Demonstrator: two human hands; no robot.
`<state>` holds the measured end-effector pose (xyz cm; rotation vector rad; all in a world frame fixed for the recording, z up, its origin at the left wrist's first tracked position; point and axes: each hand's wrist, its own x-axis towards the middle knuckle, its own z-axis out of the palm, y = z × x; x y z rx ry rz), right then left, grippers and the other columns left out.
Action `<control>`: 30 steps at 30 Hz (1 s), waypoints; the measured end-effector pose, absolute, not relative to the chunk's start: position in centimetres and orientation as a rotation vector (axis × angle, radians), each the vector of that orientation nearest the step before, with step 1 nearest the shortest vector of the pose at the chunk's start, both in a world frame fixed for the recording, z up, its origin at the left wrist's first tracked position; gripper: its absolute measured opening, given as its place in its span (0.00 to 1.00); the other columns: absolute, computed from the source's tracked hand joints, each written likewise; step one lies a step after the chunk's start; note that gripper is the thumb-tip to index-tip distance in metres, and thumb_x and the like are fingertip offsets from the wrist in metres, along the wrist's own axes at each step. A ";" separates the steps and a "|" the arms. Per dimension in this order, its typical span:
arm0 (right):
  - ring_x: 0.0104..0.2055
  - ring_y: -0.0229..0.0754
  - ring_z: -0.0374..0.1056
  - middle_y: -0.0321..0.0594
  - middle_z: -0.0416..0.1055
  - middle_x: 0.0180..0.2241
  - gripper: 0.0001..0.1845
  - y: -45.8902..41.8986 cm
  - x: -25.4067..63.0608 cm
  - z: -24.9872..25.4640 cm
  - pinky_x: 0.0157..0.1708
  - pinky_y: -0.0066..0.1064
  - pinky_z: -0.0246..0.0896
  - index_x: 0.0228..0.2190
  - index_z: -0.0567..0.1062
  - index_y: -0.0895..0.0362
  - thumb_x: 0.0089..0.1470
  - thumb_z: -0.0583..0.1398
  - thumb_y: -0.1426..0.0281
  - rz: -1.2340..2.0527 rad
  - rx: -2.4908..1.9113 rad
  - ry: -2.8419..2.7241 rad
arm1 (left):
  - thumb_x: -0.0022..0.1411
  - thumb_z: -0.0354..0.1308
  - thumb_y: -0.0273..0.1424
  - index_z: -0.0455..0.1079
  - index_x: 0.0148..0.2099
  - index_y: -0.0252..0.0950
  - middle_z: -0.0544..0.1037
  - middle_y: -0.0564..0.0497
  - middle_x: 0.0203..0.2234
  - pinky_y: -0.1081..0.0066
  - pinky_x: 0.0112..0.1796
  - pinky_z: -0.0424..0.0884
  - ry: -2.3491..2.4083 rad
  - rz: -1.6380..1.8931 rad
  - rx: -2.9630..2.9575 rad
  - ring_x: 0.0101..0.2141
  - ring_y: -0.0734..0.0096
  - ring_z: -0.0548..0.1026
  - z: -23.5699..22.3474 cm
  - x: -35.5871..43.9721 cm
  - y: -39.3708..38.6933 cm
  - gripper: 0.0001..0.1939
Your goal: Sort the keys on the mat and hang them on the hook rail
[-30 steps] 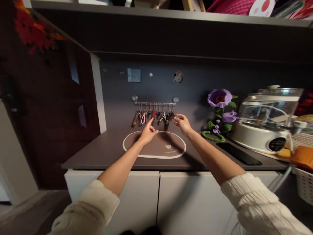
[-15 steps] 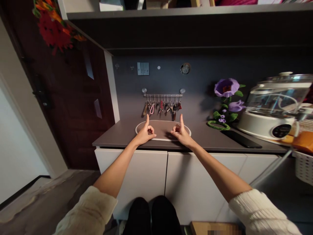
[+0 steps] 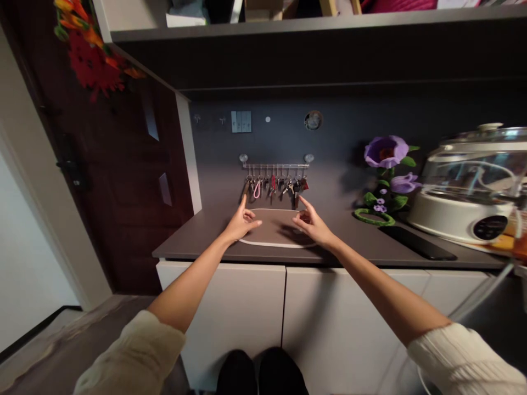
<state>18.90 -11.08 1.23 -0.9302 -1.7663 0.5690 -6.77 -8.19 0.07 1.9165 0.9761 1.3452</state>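
My left hand (image 3: pixel 241 223) hovers over the left end of an oval brown mat (image 3: pixel 274 226) with a pale rim. Its index finger points up, the thumb reaches inward, and the other fingers are loosely bent around nothing. Over the mat's right end is my right hand (image 3: pixel 313 223), its index finger raised and the rest partly curled, also holding nothing. Whether either hand touches the mat I cannot tell. Behind the mat, several keys (image 3: pixel 290 186) and a pink strap (image 3: pixel 257 190) hang from a clear hook rail (image 3: pixel 275 165) on the wall.
To the right stand purple fabric flowers (image 3: pixel 386 152), a black phone-like slab (image 3: pixel 418 243) and a white appliance with a clear top (image 3: pixel 461 214). A shelf (image 3: pixel 313 26) overhangs the countertop (image 3: pixel 181 236). A dark red door (image 3: pixel 123 219) is at left.
Both hands have loosened from a thumbs-inward pose with curled fingers, and their fingers are more apart. The right hand has shifted slightly right. The view has tilted and moved a little closer.
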 end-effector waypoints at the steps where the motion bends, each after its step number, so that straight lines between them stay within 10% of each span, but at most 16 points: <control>1: 0.33 0.36 0.63 0.37 0.67 0.33 0.41 -10.1 19.4 1.6 0.40 0.34 0.62 0.58 0.49 0.53 0.46 0.59 0.62 0.547 -0.981 -1.721 | 0.46 0.62 0.36 0.34 0.64 0.39 0.70 0.48 0.39 0.69 0.41 0.64 1.060 1.391 1.886 0.38 0.72 0.68 0.4 -6.9 -7.1 0.51; 11: 0.58 0.48 0.52 0.52 0.51 0.58 0.50 1.8 23.6 5.1 0.54 0.40 0.51 0.56 0.51 0.55 0.35 0.66 0.59 0.568 -1.294 -1.209 | 0.34 0.69 0.39 0.55 0.56 0.34 0.54 0.37 0.58 0.63 0.55 0.52 1.447 1.512 1.673 0.57 0.53 0.55 4.3 -6.4 4.8 0.46; 18: 0.52 0.44 0.60 0.47 0.61 0.52 0.48 6.8 22.2 4.4 0.53 0.35 0.54 0.52 0.53 0.56 0.31 0.67 0.61 0.590 -1.094 -1.098 | 0.36 0.69 0.29 0.60 0.45 0.34 0.73 0.44 0.39 0.67 0.44 0.66 1.033 1.653 1.322 0.39 0.69 0.73 4.8 -3.2 8.3 0.32; 30: 0.48 0.43 0.64 0.46 0.63 0.50 0.53 8.3 15.8 4.0 0.49 0.37 0.57 0.56 0.44 0.53 0.34 0.65 0.59 0.594 -0.893 -0.922 | 0.41 0.67 0.29 0.51 0.41 0.42 0.70 0.57 0.28 0.76 0.22 0.69 0.654 1.692 0.994 0.22 0.77 0.73 4.0 2.2 9.7 0.30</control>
